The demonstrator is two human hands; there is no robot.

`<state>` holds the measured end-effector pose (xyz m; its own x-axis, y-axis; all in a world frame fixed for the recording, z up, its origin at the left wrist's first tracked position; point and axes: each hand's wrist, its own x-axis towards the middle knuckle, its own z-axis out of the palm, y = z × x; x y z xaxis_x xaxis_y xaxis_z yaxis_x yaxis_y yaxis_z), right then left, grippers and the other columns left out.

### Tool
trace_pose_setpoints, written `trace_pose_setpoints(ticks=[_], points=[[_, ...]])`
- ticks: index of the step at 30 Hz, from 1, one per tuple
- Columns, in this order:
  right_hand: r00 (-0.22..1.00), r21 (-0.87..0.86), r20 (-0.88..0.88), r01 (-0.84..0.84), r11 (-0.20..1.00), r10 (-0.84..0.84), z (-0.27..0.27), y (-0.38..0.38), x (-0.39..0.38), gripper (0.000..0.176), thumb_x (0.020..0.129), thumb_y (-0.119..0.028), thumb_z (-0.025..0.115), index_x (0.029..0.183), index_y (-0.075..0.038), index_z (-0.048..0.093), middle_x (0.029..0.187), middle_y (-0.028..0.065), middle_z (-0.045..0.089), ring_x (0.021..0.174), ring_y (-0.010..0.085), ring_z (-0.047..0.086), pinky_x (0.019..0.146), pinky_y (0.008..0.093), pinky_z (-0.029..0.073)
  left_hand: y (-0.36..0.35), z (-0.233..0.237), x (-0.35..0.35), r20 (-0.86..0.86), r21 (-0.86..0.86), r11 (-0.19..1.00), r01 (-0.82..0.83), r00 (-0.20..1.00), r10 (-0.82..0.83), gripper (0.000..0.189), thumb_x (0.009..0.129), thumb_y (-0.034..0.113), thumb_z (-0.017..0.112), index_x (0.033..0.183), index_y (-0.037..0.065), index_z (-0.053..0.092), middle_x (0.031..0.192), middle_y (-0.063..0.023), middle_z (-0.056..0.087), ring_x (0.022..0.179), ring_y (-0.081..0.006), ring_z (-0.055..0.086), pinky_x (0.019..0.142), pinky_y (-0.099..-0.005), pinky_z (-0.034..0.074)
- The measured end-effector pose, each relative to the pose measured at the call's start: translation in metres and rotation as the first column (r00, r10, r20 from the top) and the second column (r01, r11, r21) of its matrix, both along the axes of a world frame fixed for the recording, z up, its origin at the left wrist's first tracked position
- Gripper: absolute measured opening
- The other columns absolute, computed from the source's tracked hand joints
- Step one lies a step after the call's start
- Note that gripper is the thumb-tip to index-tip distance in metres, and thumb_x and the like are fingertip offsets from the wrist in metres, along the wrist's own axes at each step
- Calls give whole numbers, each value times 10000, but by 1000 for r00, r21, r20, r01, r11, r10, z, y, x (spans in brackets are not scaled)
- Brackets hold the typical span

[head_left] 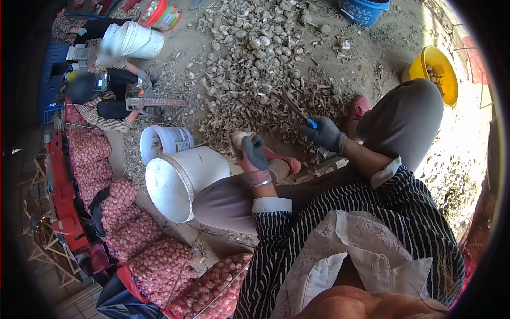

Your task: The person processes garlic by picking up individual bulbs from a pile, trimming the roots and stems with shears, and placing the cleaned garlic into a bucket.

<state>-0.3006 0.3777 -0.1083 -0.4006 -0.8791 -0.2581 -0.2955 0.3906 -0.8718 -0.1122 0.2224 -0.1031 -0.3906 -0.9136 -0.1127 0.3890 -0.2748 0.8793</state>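
Observation:
My left hand [254, 158], in a grey and pink work glove, is closed around a garlic bulb [240, 138] above my left knee's inner side. My right hand [325, 135], in a grey glove, grips the blue handle of a knife [295, 110] whose long dark blade points up and to the left. The blade is apart from the bulb. In front of both hands lies a large heap of garlic bulbs [255, 58], with dry leaves and stalk scraps on its near side.
A white bucket [204, 165] lies tilted by my left knee, beside another white bucket [183, 139]. To the right stands a yellow basin [449, 74]; a blue tub [366, 11] is farther off. Filled net sacks [159, 266] line the left. A co-worker [109, 98] sits at left.

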Motion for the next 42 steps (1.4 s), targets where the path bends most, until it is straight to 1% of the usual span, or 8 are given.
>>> trace_pose_setpoints(ticks=[3,9,19,25,31,35,37,42], points=[[730,134,624,253,958,-280,25,-2,-19,366,902,-413,565,960,-54,608,683,80,635,614,228,629,554,374,509,-33,57,44,-727,127,973,-195,648,225,338,870,236,648,1111,26,537,1031,-105,625,962,-239,608,817,-325,528],[-370,275,919,348,896,-138,11,-26,-41,437,920,-480,492,920,-58,604,700,50,625,587,211,614,573,342,539,-60,7,32,-179,471,855,-217,926,334,245,911,231,587,1088,62,584,1094,-120,630,989,-267,614,813,-392,541],[197,304,881,460,834,-430,-23,-29,-32,359,902,-417,576,964,-65,613,755,38,612,656,165,603,623,305,505,-117,-94,-146,469,213,972,99,863,-190,348,932,192,539,1268,105,513,1143,-95,607,868,-253,643,742,-362,534],[461,248,775,407,879,-432,-24,-29,-35,351,892,-386,612,954,-40,601,745,36,615,651,136,591,620,299,485,-135,-153,-194,939,207,752,626,-342,26,523,843,330,627,1289,97,484,1321,-180,481,1109,-324,569,881,-397,499],[480,244,755,426,871,-446,-28,-36,-27,297,885,-336,641,981,-62,582,764,17,595,671,98,561,620,269,472,-138,-209,-176,646,615,394,683,-723,245,607,808,379,660,1313,117,447,1405,-167,353,1137,-349,544,903,-445,505],[704,200,580,366,909,-411,-39,-36,-24,402,847,-404,661,1005,-43,576,814,81,620,738,167,593,678,329,483,-101,-151,-171,918,270,738,618,-397,-4,539,834,335,652,1283,86,488,1304,-170,502,1119,-291,574,824,-408,545],[796,158,461,361,919,-392,-35,-35,-26,444,834,-432,661,1012,-34,572,833,117,629,763,217,615,704,362,487,-94,-163,-144,622,266,905,331,658,-424,518,845,339,654,1271,87,501,1187,-121,596,1042,-229,617,717,-354,570],[984,133,31,171,976,-177,-9,-30,-37,425,784,-365,667,1047,-51,552,914,202,611,846,381,605,754,416,485,-58,-96,-110,92,631,757,167,954,-287,418,897,444,553,1132,101,590,1027,-68,643,880,-217,635,702,-314,556]])
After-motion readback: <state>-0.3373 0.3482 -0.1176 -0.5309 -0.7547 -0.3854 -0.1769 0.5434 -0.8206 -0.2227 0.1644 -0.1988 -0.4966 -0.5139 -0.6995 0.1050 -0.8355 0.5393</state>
